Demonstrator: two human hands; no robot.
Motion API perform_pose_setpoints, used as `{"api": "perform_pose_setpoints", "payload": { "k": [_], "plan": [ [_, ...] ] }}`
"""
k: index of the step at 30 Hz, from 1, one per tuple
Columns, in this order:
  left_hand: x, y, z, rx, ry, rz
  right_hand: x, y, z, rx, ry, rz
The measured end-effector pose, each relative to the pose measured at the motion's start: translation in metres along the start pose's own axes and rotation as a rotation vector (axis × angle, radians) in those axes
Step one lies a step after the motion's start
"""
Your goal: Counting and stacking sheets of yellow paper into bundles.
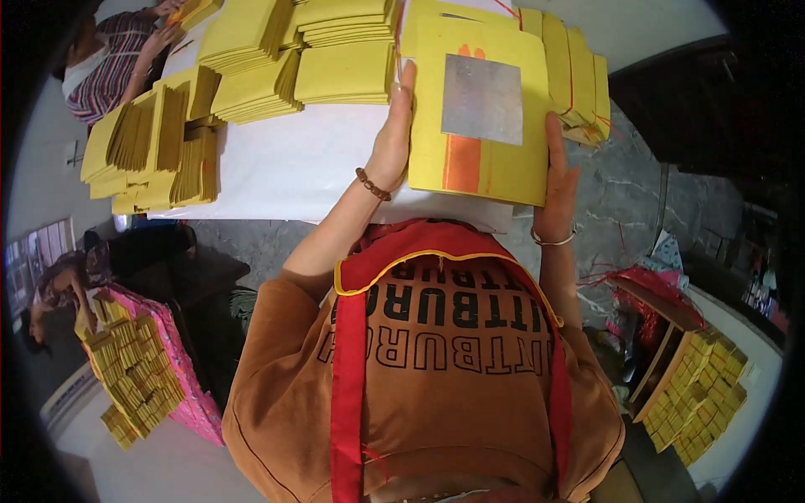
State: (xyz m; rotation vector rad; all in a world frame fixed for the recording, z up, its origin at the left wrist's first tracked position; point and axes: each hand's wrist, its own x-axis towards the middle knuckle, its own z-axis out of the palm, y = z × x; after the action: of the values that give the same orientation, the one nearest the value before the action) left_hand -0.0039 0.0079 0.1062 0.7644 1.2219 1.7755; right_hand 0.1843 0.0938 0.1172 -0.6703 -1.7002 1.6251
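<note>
A stack of yellow paper sheets [426, 151] stands between my two hands at the table's near edge. Its top sheet carries a silver square [482, 99] and an orange printed band [461, 163]. My left hand [394, 138], with a brown bead bracelet at the wrist, presses flat along the stack's left side. Against the right side lies my right hand [558, 180], fingers pointing up, a bangle below it. Both hands grip the stack between them. The undersides of the sheets are hidden.
Folded yellow paper bundles [344, 74] lie on the white-covered table [277, 163], with more at the left [155, 142]. Tied bundles [579, 80] sit at the right. Another person [117, 63] handles paper at the far left. Bundle piles [138, 369] stand lower left and right.
</note>
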Motion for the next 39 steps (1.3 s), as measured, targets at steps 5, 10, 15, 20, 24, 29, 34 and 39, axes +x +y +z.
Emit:
{"api": "perform_pose_setpoints", "payload": {
  "k": [5,10,15,20,24,29,34,39],
  "plan": [
    [0.001,-0.004,0.002,-0.032,0.049,-0.039,-0.001,0.012,-0.002,0.152,0.047,-0.010],
    [-0.001,-0.058,-0.030,-0.176,0.114,-0.197,0.005,0.070,-0.040,1.055,-0.060,0.177],
    [-0.025,-0.125,-0.051,0.077,0.190,-0.343,0.019,0.109,-0.037,0.629,0.061,0.513],
    [-0.022,-0.124,-0.049,-0.017,0.274,-0.483,0.034,0.113,-0.042,0.588,0.023,0.479],
    [-0.027,-0.134,-0.055,-0.039,0.235,-0.482,0.045,0.112,-0.041,0.569,-0.007,0.433],
    [-0.041,-0.131,-0.044,0.318,0.146,-0.303,0.051,0.113,-0.045,0.549,-0.014,0.383],
    [-0.023,-0.068,-0.032,0.051,0.237,-0.326,0.039,0.115,-0.046,0.538,-0.030,0.356],
    [-0.004,-0.019,-0.063,0.285,0.339,-0.062,0.027,0.111,-0.047,0.522,-0.024,0.351]
  ]
}}
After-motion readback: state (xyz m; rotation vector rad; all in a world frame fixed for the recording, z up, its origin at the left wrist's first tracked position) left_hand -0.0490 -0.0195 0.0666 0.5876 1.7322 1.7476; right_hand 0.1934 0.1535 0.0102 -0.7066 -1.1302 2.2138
